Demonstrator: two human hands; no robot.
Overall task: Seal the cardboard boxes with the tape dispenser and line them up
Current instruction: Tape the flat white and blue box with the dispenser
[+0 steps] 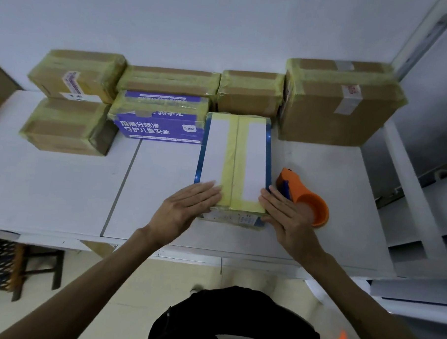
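Observation:
A white-topped box with blue edges (215, 153) lies lengthwise on the table, a yellow tape strip running down its middle seam. My left hand (187, 208) rests flat on its near left corner with straight fingers. At the near right corner my right hand (284, 213) lies against the box's side, fingers extended. An orange tape dispenser (305, 196) sits on the table just right of that hand, untouched. Behind the white box stand taped boxes: a purple printed one (160, 125), a small brown one (248, 93) and a large brown one (335, 105).
Three more taped brown boxes (75, 75) (65, 126) (170, 80) sit at the back left along the wall. The white table (62, 188) has a seam left of centre. A metal shelf frame (409, 177) rises at the right. A stool (28, 266) stands below the table's front edge.

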